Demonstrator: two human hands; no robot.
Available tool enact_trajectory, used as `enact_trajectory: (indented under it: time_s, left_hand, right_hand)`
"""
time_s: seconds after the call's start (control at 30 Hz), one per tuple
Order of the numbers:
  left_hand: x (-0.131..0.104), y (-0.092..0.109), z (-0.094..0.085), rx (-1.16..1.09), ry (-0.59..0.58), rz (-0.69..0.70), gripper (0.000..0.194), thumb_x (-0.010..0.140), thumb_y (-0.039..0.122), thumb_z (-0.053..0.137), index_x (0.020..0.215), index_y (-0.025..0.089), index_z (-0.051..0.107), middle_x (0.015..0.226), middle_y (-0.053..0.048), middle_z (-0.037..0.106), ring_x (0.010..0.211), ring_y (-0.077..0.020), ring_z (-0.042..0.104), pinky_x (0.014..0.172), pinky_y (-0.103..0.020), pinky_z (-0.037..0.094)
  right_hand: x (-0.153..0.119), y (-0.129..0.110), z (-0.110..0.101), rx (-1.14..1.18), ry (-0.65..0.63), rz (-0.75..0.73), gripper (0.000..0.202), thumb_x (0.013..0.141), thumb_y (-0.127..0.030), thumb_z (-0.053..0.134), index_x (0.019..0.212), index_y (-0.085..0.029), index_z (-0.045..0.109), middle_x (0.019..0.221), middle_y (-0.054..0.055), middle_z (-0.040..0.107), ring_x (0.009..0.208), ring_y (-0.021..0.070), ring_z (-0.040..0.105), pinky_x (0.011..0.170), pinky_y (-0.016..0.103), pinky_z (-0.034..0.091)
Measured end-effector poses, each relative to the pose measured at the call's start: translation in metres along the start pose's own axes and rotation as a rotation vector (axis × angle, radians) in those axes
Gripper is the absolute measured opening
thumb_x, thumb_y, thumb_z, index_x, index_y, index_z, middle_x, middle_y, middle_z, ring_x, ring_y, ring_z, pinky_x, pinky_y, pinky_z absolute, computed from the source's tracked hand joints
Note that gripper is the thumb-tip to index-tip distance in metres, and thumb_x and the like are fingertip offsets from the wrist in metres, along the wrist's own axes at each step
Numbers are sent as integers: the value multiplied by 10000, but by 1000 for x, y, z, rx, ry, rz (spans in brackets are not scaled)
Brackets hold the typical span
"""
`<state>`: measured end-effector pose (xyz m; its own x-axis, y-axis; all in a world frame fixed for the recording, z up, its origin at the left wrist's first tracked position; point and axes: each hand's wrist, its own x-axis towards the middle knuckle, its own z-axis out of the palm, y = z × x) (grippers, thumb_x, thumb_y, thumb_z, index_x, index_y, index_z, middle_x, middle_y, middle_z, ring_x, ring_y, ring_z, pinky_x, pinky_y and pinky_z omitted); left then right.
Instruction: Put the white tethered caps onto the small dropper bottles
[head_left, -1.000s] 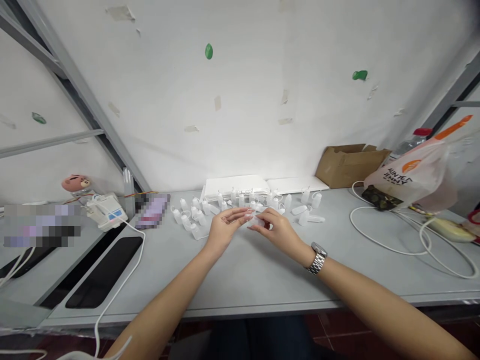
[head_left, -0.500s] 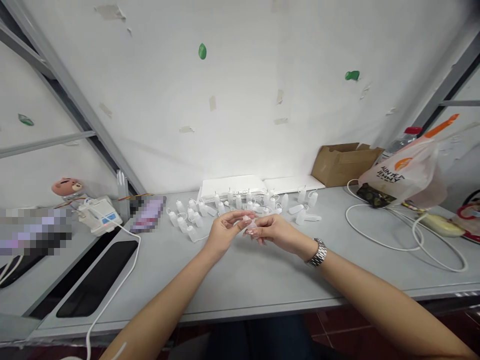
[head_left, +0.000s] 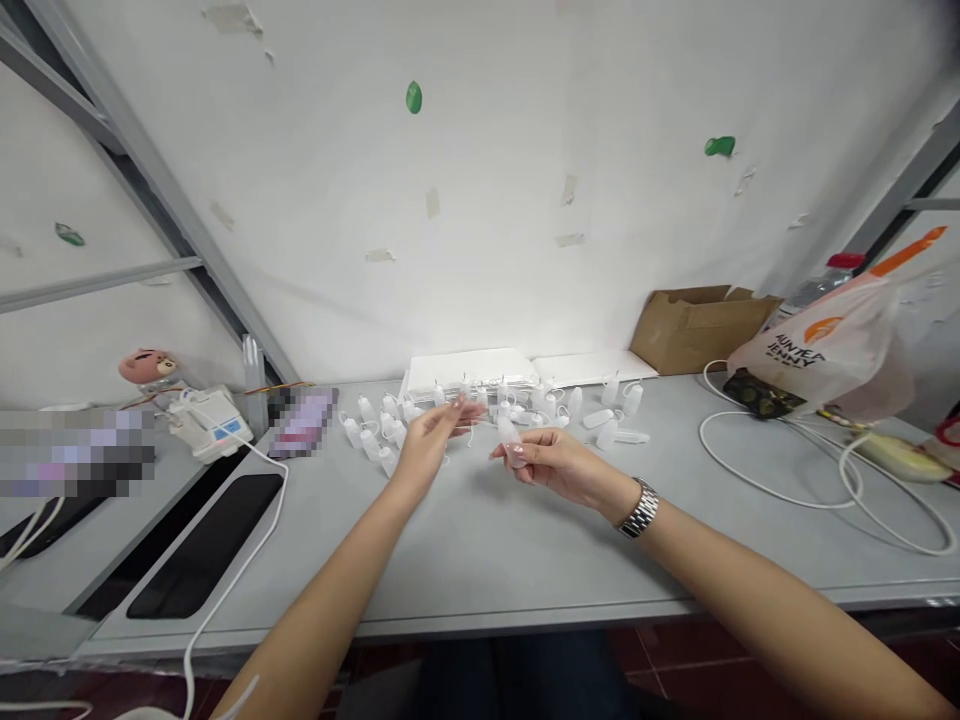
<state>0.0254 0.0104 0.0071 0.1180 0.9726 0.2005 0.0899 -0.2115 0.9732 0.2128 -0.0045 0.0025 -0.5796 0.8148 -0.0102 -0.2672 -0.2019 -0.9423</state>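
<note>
My right hand (head_left: 562,465) pinches a small translucent squeeze bottle (head_left: 509,430) by its lower body, with its narrow top tilted up and slightly left. To the left, my left hand (head_left: 429,438) is apart from that bottle, its fingers stretched out toward the right. A thin white loop (head_left: 471,436) shows just below the left fingertips; whether they touch it I cannot tell. Several similar bottles stand behind and beside the hands, among them a left group (head_left: 368,443) and an upright one (head_left: 632,400) at right. Others, such as a bottle (head_left: 598,418), lie on their sides.
On the grey table (head_left: 525,560), white sheets (head_left: 472,368) are stacked against the wall. A cardboard box (head_left: 690,335), a plastic bag (head_left: 817,345) and a looped white cable (head_left: 750,482) occupy the right. At left lie a black pad (head_left: 206,545) and a white device (head_left: 210,425).
My hands, earlier together around a small translucent piece, have separated. The left hand has moved slightly left and its fingers have straightened; the bottle now shows upright in my right hand.
</note>
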Motion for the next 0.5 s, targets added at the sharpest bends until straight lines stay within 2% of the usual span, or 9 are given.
enact_trajectory:
  time_s: [0.07,0.1,0.2,0.33,0.5]
  left_hand:
    - [3,-3,-7,381,179,6,366,822,444,423,936,167,633,961,-89,651,874,-210,600,793,-335,441]
    - [3,-5,-9,613,226,2,331,825,408,430,951,174,626,967,-90,635,883,-217,590,792,-339,433]
    - [2,-9,-10,1112,211,-78,309,838,291,413,1068,160,572,1039,-133,562,971,-259,544,758,-349,428]
    - [-2,-13,-7,1321,92,-184,337,851,321,402,1108,150,538,1042,-147,535,1000,-282,519,695,-333,433]
    - [1,-22,-9,1373,30,-169,274,854,285,403,1027,176,586,1003,-129,569,1002,-271,514,682,-312,425]
  right_hand:
    - [0,-1,-4,2,17,-22,206,743,-287,649,597,-145,622,551,-4,507,684,112,498,630,251,371]
    - [1,-1,-6,5,21,-31,213,754,-285,638,593,-147,617,569,0,516,686,110,495,637,251,371]
    - [2,0,-10,23,27,-39,210,769,-280,624,606,-147,617,670,16,568,624,85,463,636,251,368]
    - [2,1,-10,19,32,-30,211,767,-286,626,606,-150,617,653,10,555,635,90,464,656,255,367]
    - [2,2,-9,-18,19,-19,209,773,-294,617,616,-156,617,587,-4,515,679,110,482,679,266,365]
